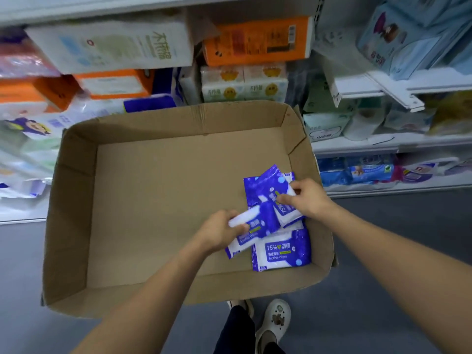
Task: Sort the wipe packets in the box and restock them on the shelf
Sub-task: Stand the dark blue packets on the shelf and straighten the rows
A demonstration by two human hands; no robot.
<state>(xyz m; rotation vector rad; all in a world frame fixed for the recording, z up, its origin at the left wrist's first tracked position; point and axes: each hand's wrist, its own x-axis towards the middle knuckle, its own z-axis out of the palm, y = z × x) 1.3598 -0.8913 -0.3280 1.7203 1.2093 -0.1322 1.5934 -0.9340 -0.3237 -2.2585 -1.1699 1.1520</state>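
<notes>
Cardboard, plain and brown, made up the wide shallow box (143, 200) that stood on the floor in front of the shelves, and almost all of it lay bare; the only stock left was a small heap of blue-and-white wipe packets (270, 215) bunched in the near right corner. The person's left hand (219, 232) had its fingers curled round the end of one packet (245, 231), which lay slantwise across the heap, while the right hand (306, 198) pinched the upper packet (278, 198) between thumb and fingers, the two hands close together but not touching. A flat packet (281, 251) marked as alcohol wipes lay underneath, its label facing up, held by neither hand. The wrappers looked slick and soft (the sort that slides on its neighbour), so I judged the main risk was a packet slipping out of so light a pinch as it was lifted and dropping back in or over the low wall. Lifting two overlapping packets at once could also drag the bottom one askew. The shelf (383, 143) to the right was already crowded with tissue packs and rolls, so a hurried placement there might knock something off. The person's shoe (275, 318) stood just beside the box's near wall, and a careless step could shove it.
</notes>
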